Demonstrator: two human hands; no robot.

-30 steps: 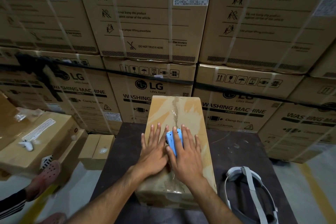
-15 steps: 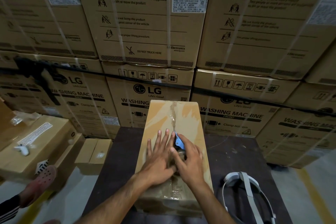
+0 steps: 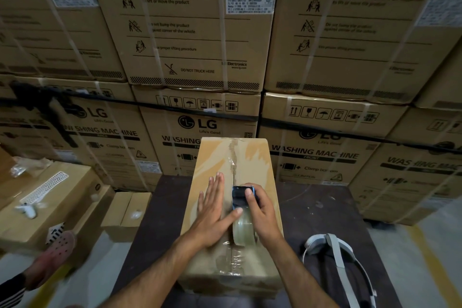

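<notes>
A dark, scuffed tabletop (image 3: 320, 220) stands before a wall of strapped washing-machine cartons (image 3: 195, 32) in a dim storeroom. At centre frame our brown cardboard box (image 3: 215, 157) lies lengthwise on it, its seam glossy with clear tape. Our left hand (image 3: 212, 210) presses flat, fingers straight, beside the seam. Our right hand (image 3: 263, 215) grips the blue tape dispenser (image 3: 239, 196) on the box top. A white headset (image 3: 337, 255) lies lower right, and a pink sandal (image 3: 53, 255) shows lower left.
</notes>
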